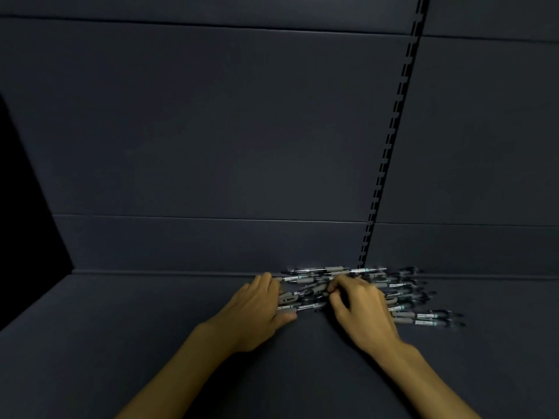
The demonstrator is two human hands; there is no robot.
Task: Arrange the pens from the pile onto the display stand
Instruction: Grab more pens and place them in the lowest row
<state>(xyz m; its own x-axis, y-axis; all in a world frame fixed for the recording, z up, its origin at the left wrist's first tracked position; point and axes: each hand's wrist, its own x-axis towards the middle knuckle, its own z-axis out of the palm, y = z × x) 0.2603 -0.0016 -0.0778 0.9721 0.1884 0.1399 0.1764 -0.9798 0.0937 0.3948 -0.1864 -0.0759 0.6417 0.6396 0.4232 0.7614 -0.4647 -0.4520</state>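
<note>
A pile of dark pens (402, 293) with grey grips and white labels lies on the dark shelf (151, 343), close against the back panel. My left hand (257, 306) is at the pile's left end, its fingers curled round the ends of several pens. My right hand (360, 306) lies on top of the middle of the pile, its fingertips pinching pens there. Both hands hide part of the pile. The frame is dim and a little blurred.
The back panel (211, 146) rises straight behind the pens. A slotted upright rail (390, 140) runs down it to the pile. A dark opening (27, 222) shows at the left end of the shelf.
</note>
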